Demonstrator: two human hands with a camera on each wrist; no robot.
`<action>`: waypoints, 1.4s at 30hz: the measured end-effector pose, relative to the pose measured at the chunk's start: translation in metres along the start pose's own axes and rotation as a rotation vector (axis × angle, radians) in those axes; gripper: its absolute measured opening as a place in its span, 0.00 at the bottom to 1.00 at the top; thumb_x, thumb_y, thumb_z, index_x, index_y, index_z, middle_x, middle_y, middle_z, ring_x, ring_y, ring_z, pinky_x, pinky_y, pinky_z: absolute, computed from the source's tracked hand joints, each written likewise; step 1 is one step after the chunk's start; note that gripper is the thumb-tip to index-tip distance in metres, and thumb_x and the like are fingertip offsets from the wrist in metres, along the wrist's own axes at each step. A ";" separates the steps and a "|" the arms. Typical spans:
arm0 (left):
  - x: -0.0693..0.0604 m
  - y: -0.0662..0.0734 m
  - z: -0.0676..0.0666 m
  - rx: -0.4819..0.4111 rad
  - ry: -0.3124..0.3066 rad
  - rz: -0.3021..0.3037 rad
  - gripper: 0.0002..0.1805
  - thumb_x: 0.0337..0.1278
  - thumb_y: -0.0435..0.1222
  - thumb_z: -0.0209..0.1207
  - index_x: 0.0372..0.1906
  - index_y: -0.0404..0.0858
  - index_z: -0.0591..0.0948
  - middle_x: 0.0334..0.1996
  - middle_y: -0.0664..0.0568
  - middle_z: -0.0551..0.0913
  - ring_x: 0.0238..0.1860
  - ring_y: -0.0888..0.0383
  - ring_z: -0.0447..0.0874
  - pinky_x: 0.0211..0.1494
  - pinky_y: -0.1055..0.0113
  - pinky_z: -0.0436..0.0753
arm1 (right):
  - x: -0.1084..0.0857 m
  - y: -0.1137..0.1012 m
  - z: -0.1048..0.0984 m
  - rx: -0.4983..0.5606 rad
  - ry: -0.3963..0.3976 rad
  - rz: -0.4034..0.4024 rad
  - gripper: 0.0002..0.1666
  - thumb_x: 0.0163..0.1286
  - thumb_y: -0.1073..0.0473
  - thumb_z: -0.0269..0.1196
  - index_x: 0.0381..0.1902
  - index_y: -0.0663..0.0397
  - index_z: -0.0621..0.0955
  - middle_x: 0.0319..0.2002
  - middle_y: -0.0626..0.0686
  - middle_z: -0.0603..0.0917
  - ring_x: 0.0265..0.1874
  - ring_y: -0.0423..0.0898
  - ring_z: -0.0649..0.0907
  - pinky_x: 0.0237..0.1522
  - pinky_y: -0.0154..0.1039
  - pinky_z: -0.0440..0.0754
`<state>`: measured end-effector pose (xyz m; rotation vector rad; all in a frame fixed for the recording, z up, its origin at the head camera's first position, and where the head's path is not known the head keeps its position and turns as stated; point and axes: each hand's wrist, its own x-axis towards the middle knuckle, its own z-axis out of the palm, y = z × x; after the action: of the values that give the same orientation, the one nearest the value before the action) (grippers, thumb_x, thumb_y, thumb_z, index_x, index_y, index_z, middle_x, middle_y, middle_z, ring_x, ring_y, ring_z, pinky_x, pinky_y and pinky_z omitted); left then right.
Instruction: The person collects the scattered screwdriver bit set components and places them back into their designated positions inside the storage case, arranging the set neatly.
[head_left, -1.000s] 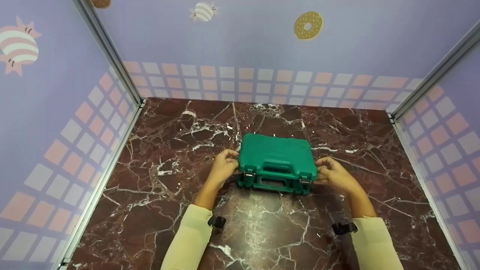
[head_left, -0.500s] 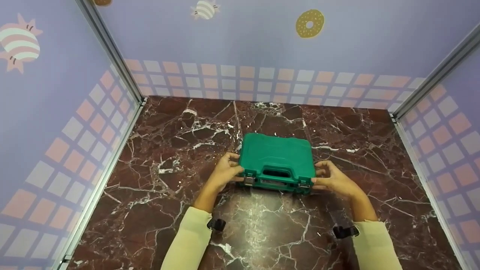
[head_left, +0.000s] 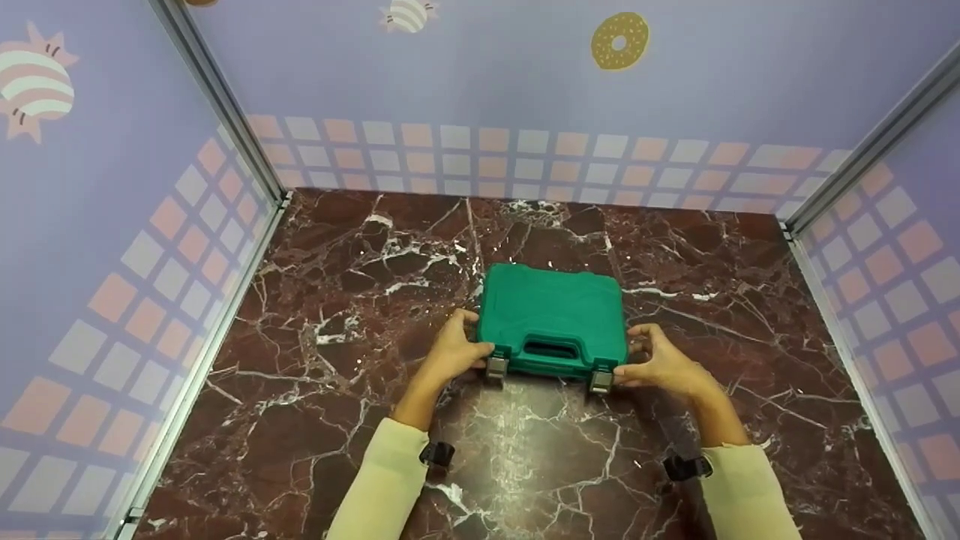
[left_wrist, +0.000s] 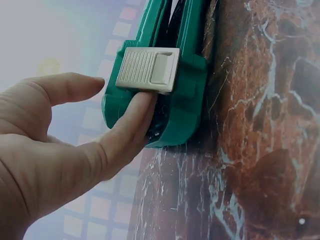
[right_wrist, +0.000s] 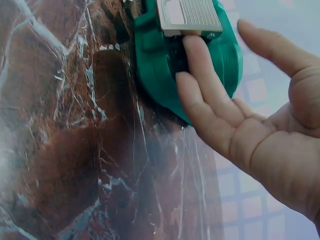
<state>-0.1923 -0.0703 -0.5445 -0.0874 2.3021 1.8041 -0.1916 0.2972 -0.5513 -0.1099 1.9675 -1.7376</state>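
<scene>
A green plastic carrying case (head_left: pixel 551 311) lies flat with its handle side toward me and its two metal latches tilted outward at the front corners. At the left corner my left hand (head_left: pixel 452 352) has fingertips under the left latch (left_wrist: pixel 148 69); its thumb stands just off the lid. My right hand (head_left: pixel 664 366) is at the opposite corner, with fingertips at the underside of the right latch (right_wrist: pixel 190 16) and the thumb apart from the case in the right wrist view. The wrist views show a dark gap between the two shells. What the case holds is hidden.
The case rests on a dark red marbled surface (head_left: pixel 360 435) with white veins. Lilac panels (head_left: pixel 510 82) with checks and sweets stand at the back and both sides, joined by metal corner posts (head_left: pixel 217 94).
The lid has come down onto the lower shell, narrowing the front gap. Both latches have swung outward, and my thumbs have moved to the front corners.
</scene>
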 end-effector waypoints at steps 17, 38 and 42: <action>-0.006 0.001 0.015 0.397 0.158 0.102 0.40 0.42 0.28 0.77 0.65 0.26 0.75 0.61 0.35 0.76 0.64 0.38 0.77 0.70 0.48 0.75 | 0.002 -0.007 0.018 -0.368 0.168 -0.002 0.52 0.56 0.69 0.77 0.67 0.66 0.55 0.56 0.73 0.72 0.52 0.62 0.79 0.38 0.37 0.86; -0.009 -0.007 0.022 0.572 0.112 0.187 0.42 0.42 0.31 0.79 0.68 0.30 0.76 0.59 0.36 0.74 0.62 0.36 0.76 0.67 0.45 0.77 | 0.001 -0.005 0.028 -0.739 0.235 -0.044 0.51 0.53 0.63 0.80 0.67 0.65 0.63 0.59 0.76 0.68 0.55 0.67 0.75 0.57 0.63 0.76; -0.010 -0.010 0.018 0.596 0.047 0.248 0.48 0.39 0.29 0.80 0.72 0.38 0.73 0.70 0.39 0.66 0.68 0.36 0.68 0.68 0.43 0.76 | 0.002 0.000 0.030 -0.796 0.236 -0.084 0.52 0.53 0.59 0.81 0.69 0.58 0.64 0.60 0.74 0.65 0.53 0.70 0.78 0.55 0.64 0.79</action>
<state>-0.1786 -0.0560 -0.5558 0.2622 2.8798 1.1329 -0.1806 0.2696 -0.5529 -0.2698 2.7572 -0.9414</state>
